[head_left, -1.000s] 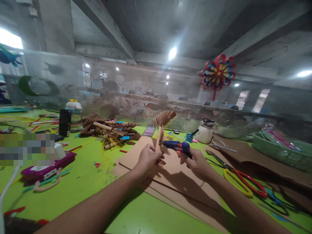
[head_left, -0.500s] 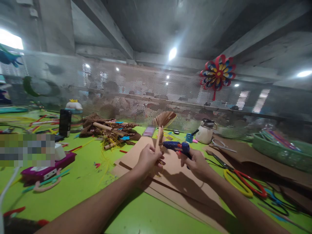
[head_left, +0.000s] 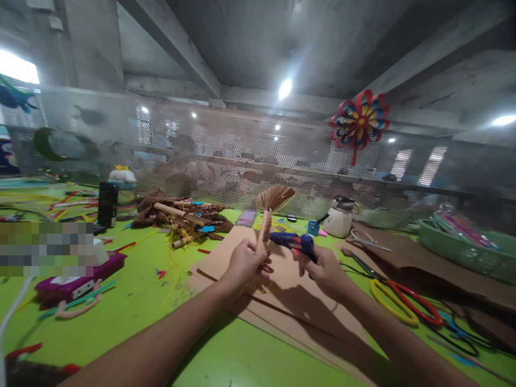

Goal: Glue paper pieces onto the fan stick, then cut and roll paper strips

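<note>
My left hand [head_left: 245, 264] is closed round the stick of a small brown paper broom [head_left: 271, 207], held upright with its fan-shaped head on top. My right hand [head_left: 322, 267] grips a blue glue gun [head_left: 294, 241], whose nozzle points left and touches the broom's stick just below the fan. Both hands hover over a stack of brown paper sheets [head_left: 290, 301] lying on the green table [head_left: 133, 312].
Red-and-yellow scissors [head_left: 397, 301] lie right of my right hand. A green basket [head_left: 463, 252] sits far right. A heap of brown paper scraps and sticks [head_left: 177, 215], a black box [head_left: 107, 202] and a purple case [head_left: 76, 282] are at the left. A mesh screen runs along the table's back.
The broom's fan head has tilted slightly to the right and the glue gun has shifted a little; otherwise both hands keep their places.
</note>
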Demonstrator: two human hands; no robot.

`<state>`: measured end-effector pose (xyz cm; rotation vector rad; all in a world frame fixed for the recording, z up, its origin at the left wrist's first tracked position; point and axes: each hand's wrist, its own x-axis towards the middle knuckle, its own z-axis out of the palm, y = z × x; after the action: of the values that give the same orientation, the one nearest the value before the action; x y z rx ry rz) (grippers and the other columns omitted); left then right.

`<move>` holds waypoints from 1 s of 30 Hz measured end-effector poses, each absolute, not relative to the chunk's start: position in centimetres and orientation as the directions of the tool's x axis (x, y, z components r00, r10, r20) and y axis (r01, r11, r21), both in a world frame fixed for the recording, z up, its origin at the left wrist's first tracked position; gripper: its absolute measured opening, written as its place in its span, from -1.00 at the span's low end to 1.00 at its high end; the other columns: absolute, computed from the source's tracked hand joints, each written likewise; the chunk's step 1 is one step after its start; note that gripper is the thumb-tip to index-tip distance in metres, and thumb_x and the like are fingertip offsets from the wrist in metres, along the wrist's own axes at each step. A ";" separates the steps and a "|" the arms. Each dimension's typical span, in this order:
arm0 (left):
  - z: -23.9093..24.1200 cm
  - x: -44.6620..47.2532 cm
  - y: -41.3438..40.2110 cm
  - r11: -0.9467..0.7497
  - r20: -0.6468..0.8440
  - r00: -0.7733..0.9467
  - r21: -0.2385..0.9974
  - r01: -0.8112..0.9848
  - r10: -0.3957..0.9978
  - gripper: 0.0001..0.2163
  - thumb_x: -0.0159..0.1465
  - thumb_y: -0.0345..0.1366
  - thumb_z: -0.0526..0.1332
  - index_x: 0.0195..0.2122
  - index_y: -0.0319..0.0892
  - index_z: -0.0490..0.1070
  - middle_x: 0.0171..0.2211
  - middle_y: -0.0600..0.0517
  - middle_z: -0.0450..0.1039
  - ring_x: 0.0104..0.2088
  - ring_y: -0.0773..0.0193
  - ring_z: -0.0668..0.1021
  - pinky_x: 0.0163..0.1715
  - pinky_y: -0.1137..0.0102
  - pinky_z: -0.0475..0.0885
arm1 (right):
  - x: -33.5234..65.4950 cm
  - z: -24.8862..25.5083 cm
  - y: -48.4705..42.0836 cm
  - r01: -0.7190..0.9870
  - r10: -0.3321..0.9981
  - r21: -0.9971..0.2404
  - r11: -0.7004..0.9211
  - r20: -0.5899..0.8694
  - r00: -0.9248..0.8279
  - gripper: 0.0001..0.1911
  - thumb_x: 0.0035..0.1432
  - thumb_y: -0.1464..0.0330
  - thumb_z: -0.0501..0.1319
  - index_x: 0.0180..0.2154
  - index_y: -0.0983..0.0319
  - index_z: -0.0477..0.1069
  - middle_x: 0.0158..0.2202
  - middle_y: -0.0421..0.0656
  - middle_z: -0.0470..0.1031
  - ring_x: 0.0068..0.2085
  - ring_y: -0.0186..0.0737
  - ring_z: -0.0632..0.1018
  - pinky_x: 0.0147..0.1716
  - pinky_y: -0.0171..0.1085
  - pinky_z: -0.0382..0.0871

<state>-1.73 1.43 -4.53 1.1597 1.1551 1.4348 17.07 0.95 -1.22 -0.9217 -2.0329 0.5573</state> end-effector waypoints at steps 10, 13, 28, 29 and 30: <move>-4.1 -1.8 1.2 -0.103 0.091 -0.107 0.987 -0.119 0.990 -0.74 0.19 -0.38 0.23 -0.40 -0.16 0.05 -0.57 -0.01 0.48 -0.60 0.22 0.57 -0.72 0.50 0.40 | 16.8 -0.9 0.3 0.389 0.774 -0.679 0.622 0.459 -0.437 -0.70 0.17 0.18 0.08 -0.40 0.30 0.35 -0.57 -0.20 0.37 -0.55 -0.35 0.37 -0.57 -0.37 0.21; -4.4 -1.9 1.4 -0.113 0.101 -0.092 0.984 -0.135 0.991 -0.73 0.18 -0.35 0.25 -0.39 -0.17 0.06 -0.56 -0.03 0.48 -0.59 0.20 0.57 -0.70 0.46 0.43 | 16.8 -1.0 0.3 0.408 0.767 -0.653 0.638 0.492 -0.412 -0.66 0.18 0.16 0.06 -0.46 0.29 0.34 -0.59 -0.20 0.35 -0.55 -0.34 0.35 -0.57 -0.36 0.19; -4.4 -1.8 1.5 -0.085 0.068 -0.102 0.981 -0.175 0.992 -0.71 0.16 -0.34 0.27 -0.40 -0.16 0.06 -0.57 -0.02 0.48 -0.59 0.21 0.57 -0.71 0.50 0.39 | 16.7 -1.1 0.4 0.404 0.767 -0.657 0.637 0.485 -0.420 -0.69 0.16 0.18 0.07 -0.48 0.26 0.33 -0.57 -0.20 0.36 -0.55 -0.34 0.38 -0.58 -0.37 0.25; -4.3 -1.8 1.4 -0.080 0.062 -0.101 0.981 -0.175 0.993 -0.72 0.17 -0.37 0.26 -0.40 -0.16 0.06 -0.57 -0.02 0.47 -0.60 0.21 0.57 -0.71 0.50 0.39 | 16.8 -1.1 0.5 0.403 0.768 -0.657 0.637 0.496 -0.405 -0.69 0.17 0.18 0.07 -0.46 0.27 0.34 -0.57 -0.20 0.35 -0.55 -0.34 0.38 -0.58 -0.36 0.25; -4.3 -1.7 1.3 -0.074 0.057 -0.100 0.982 -0.173 0.993 -0.73 0.17 -0.40 0.24 -0.41 -0.16 0.05 -0.58 -0.01 0.47 -0.60 0.21 0.57 -0.71 0.50 0.39 | 16.8 -1.2 0.5 0.400 0.769 -0.659 0.637 0.505 -0.391 -0.69 0.17 0.18 0.07 -0.43 0.27 0.35 -0.57 -0.20 0.35 -0.55 -0.34 0.38 -0.58 -0.36 0.25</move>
<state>-1.74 1.35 -4.26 1.0772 1.1124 1.4055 16.76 0.51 -1.22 -0.9139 -2.0196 0.5585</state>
